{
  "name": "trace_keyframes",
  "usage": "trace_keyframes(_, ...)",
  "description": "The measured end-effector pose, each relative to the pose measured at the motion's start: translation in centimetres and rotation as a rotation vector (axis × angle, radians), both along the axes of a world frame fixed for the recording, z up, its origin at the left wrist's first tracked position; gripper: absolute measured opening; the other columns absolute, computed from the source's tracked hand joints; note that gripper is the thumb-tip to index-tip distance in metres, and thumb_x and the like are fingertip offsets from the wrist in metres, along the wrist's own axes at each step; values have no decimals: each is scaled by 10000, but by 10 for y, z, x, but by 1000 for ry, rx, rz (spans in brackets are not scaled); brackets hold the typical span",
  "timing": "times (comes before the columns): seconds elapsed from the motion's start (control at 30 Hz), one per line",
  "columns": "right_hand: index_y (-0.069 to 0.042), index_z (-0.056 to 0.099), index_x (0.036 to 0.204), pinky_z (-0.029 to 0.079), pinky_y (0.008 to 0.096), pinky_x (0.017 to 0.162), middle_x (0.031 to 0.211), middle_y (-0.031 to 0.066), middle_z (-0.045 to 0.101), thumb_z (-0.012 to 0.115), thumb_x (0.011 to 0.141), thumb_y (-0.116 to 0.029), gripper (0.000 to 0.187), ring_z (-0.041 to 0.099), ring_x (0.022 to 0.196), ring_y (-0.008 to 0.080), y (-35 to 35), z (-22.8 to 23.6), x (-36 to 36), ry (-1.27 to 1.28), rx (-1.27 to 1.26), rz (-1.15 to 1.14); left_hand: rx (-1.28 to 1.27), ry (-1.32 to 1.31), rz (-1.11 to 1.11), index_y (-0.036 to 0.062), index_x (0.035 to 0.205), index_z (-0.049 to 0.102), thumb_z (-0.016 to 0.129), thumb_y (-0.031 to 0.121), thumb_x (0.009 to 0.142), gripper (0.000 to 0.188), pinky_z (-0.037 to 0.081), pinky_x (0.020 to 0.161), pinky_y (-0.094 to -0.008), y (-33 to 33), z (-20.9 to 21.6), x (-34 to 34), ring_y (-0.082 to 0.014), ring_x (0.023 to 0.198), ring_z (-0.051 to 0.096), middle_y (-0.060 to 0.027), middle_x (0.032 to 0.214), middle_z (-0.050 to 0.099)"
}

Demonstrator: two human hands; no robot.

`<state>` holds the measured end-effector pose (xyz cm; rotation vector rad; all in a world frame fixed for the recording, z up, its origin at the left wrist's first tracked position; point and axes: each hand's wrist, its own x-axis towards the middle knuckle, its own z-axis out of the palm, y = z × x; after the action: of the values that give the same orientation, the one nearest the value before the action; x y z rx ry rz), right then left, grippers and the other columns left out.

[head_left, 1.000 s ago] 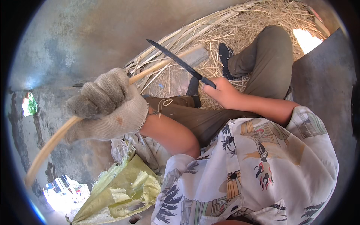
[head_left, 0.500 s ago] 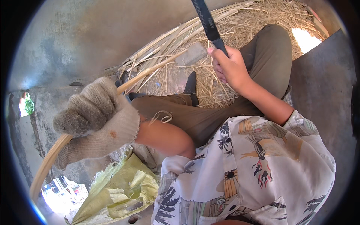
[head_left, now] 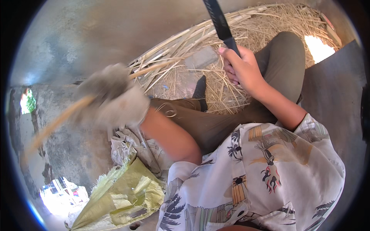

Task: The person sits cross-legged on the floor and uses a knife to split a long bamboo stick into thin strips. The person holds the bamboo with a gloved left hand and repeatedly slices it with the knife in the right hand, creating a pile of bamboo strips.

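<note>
My left hand (head_left: 110, 98), in a knitted grey-beige glove, is closed round a long pale strip of bamboo or cane (head_left: 65, 115). Motion blurs both glove and strip. The strip's other end reaches past the glove toward the pile of shavings. Bare and raised at the upper middle, my right hand (head_left: 244, 69) grips the black handle of a knife (head_left: 219, 21). Its dark blade points up and slightly left, the tip cut off by the picture's top edge. Blade and strip are apart.
Thin shavings (head_left: 277, 27) and long split strips (head_left: 169, 42) cover the floor ahead, around a grey block (head_left: 201, 57). My crossed legs (head_left: 285, 69) lie beside them. A torn yellow-green woven sack (head_left: 127, 192) lies at lower left. A grey wall (head_left: 88, 34) rises behind.
My left hand has moved up and slightly right with the strip, and is now blurred. My right hand with the knife has shifted slightly down and right in the picture.
</note>
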<state>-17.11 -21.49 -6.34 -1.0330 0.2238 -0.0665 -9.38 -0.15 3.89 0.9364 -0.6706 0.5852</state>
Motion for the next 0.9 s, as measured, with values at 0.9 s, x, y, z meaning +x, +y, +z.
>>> trace_keyframes(0.9,-2,566,770,420,307,489,588,51,538,596,926,-267,309,531,518,120,45,-97,25,-44,-536,179,-200,229,-74,222,569,266,332,948,734,747,121,431,-284,-20,-38,18,-115,424,147,54,472,189)
